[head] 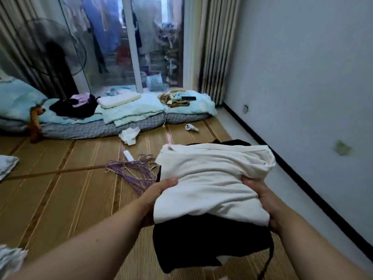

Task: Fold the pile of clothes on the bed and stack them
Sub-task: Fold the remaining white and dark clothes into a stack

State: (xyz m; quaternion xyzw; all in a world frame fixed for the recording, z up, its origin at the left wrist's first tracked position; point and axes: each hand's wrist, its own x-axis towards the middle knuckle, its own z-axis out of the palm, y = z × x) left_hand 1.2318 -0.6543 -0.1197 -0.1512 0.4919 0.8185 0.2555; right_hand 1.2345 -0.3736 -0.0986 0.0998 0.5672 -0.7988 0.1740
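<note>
I hold a stack of folded clothes in front of me, above the bamboo mat. A white garment [212, 178] lies on top and black clothes [205, 243] hang below it, a dark strap dangling at the right. My left hand [159, 193] grips the stack's left side, thumb on the white cloth. My right hand [260, 199] grips the right side the same way. Farther off, a loose heap of black and pink clothes [74, 106] lies on the light blue bedding [131, 112].
A purple-fringed duster on a wooden stick [129, 170] lies left of the stack. A white remote [128, 155], crumpled white cloth [129, 135] and a white controller [191, 127] sit on the mat. The wall [302, 98] runs along the right. A fan [56, 55] stands by the curtains.
</note>
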